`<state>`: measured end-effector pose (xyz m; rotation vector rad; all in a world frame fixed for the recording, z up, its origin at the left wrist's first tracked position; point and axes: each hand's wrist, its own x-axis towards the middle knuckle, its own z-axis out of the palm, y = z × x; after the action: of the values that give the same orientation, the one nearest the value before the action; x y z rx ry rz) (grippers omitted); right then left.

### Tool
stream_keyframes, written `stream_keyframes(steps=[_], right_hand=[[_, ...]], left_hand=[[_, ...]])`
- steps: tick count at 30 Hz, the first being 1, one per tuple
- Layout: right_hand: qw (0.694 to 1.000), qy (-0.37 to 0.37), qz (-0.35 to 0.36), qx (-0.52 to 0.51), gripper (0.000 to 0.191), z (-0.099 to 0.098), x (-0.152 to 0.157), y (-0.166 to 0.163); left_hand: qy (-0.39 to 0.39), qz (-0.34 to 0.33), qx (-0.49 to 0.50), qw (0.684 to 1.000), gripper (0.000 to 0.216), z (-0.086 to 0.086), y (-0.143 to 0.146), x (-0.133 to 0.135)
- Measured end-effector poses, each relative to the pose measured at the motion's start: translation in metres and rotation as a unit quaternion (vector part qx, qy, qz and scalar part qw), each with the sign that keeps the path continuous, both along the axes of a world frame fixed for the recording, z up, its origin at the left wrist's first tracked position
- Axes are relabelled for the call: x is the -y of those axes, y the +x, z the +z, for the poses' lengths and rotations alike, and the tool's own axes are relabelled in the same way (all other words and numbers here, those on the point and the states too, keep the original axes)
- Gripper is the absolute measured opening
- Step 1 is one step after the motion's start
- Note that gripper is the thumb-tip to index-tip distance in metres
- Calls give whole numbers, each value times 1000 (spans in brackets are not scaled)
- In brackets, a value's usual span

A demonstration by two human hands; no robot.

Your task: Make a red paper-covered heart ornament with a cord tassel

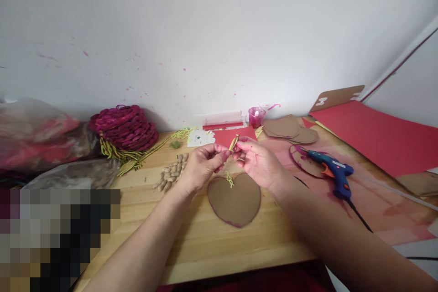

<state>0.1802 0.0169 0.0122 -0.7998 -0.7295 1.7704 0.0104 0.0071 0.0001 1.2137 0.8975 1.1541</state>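
Above the middle of the table, my left hand (207, 164) pinches a small bundle of yellow-green yarn (233, 143) between thumb and fingers. My right hand (258, 162) grips the upper part of the same bundle, its other fingers loosely curled. From beneath the fingers a crinkled yarn tail hangs over a brown cardboard heart (236, 203) with a purple edge, which lies flat below. The fingers partly hide the yarn, so I cannot tell if it is knotted.
Left of my hands lie peanuts (173, 173), a magenta braided coil (125, 127) with yarn strands and plastic bags (37, 137). A pink cup (256, 117) and cardboard shapes (284, 127) stand behind. A blue glue gun (333, 171) and red sheets (383, 132) are at right.
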Motion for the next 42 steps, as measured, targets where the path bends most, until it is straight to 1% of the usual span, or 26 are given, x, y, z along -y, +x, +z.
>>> stream_keyframes(steps=[5,9,13,17,21,24,28,32,34,36,38,39,40,41,42], right_hand=[[997,-57,33,-37,12,2,-1,1],[995,-68,40,-60,7,7,0,3],[996,-52,12,-69,7,10,-4,8],[996,-42,-25,-79,9,9,-10,12],[995,-25,-31,-93,11,5,-11,12],[996,-3,-26,-90,12,3,-11,11],[997,8,-34,-73,15,4,-10,10],[995,11,-67,-78,16,10,-13,17],[991,33,-104,-76,17,14,-17,23],[987,68,-140,-46,18,19,-18,27],[979,121,-162,23,18,26,-11,25],[973,154,-156,67,17,32,-3,22],[963,196,-142,122,15,38,8,18],[952,232,-81,185,11,45,22,11],[937,269,-9,222,6,52,37,4]], left_hand=[[-11,15,7,1000,36,1,3,2],[-43,30,37,998,37,3,4,2],[-75,43,69,994,38,2,2,0],[-102,57,100,988,39,0,0,-4],[-116,57,125,984,41,0,0,-5],[-116,49,126,984,41,2,0,-5],[-111,47,117,986,42,3,-1,-4],[-104,54,101,988,39,1,-1,-4],[-101,56,93,989,38,0,-1,-5],[-98,58,89,989,39,-1,-1,-5],[-96,57,85,990,39,-1,-1,-5],[-97,55,83,990,39,-1,-1,-5],[-96,55,84,990,39,-1,-2,-4],[-94,54,86,990,39,-1,-2,-4],[-97,50,84,991,39,-2,-3,-4]])
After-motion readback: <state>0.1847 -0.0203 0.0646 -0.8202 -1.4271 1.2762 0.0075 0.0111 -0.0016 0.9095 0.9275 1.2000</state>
